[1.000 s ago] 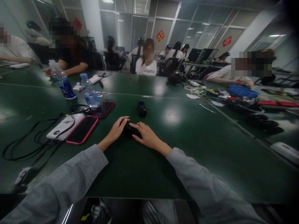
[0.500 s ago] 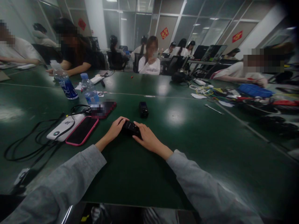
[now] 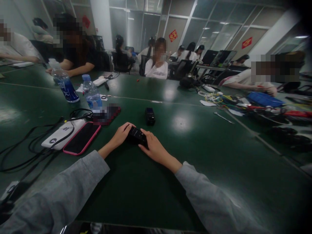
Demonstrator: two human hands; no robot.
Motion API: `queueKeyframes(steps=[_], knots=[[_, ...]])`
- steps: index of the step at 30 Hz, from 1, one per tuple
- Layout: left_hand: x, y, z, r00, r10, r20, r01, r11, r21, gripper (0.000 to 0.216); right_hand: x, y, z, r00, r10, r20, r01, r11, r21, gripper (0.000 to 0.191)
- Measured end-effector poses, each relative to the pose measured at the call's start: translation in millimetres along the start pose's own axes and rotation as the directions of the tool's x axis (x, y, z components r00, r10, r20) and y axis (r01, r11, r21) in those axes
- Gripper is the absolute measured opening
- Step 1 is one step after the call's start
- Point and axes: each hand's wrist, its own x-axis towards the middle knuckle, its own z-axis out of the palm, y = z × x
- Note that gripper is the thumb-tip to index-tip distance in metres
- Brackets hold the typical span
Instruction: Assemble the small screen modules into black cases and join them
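Note:
Both of my hands grip a small black handheld device (image 3: 136,133), which has small markings and buttons on its upper face. My left hand (image 3: 123,134) closes around its left end, thumb on top. At the right end, the fingers of my right hand (image 3: 154,146) wrap over the edge, with the thumb along the near side. The device lies tilted above the green table (image 3: 136,188); whether it touches the surface I cannot tell. Just beyond it stands a second black device (image 3: 149,116) with a small dark screen.
To the left lie a pink-edged phone (image 3: 82,138), a white power bank (image 3: 62,133) with black cords, and a dark red-edged phone (image 3: 110,115). Two bottles (image 3: 91,92) stand behind them. A wrench (image 3: 223,118), tangled cables and a blue tray (image 3: 265,99) are at right. People sit around.
The camera view has shifted slightly, so the things at left appear a little further left. Both hands keep hold of the black device, with hardly any movement of the fingers.

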Motion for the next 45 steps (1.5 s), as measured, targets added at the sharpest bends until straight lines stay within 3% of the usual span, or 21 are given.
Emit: queueKeyframes(steps=[45], knots=[[-0.1,-1.6,-0.8,1.000,0.021,-0.001,-0.021,0.999,0.027,0.037,1.6,-1.5,0.4,1.000,-0.023,-0.008,0.022,0.999,-0.024,0.071]])
